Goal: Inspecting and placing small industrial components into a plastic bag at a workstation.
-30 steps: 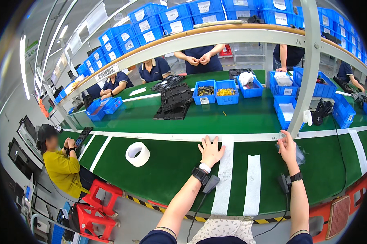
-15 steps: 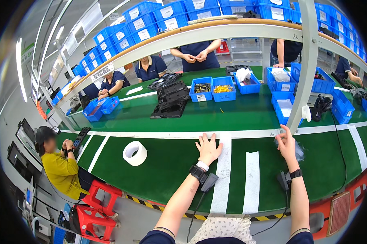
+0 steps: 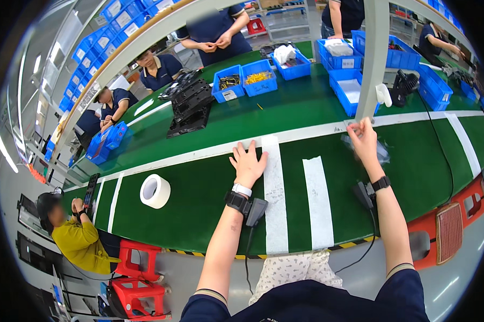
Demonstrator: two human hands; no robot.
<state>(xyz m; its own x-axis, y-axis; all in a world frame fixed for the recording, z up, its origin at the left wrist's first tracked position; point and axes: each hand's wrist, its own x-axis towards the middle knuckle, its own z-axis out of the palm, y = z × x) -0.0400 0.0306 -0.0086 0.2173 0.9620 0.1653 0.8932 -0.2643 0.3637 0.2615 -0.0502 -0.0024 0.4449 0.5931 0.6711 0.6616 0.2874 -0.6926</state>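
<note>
My left hand (image 3: 248,165) lies flat on the green table mat, fingers spread, holding nothing. Its fingertips reach the white tape line, beside a long white paper strip (image 3: 275,198) stuck to the mat. My right hand (image 3: 364,144) is raised near the foot of the metal post (image 3: 368,75), fingers bent in a pinch. Crumpled clear plastic (image 3: 382,152), which looks like a thin bag, shows on both sides of that hand; its edge at the fingertips is hard to make out. A shorter white strip (image 3: 318,201) lies between my forearms.
A white tape roll (image 3: 155,191) stands on the mat at left. Beyond the white line are black plastic parts (image 3: 190,110), a blue bin of yellow pieces (image 3: 259,78) and more blue bins. A black cable (image 3: 439,150) runs down the right side. Several people work around the table.
The whole view has turned and shifted, so the table appears higher and further left. My left hand stays flat on the mat; my right fingers have drawn closer together near the post.
</note>
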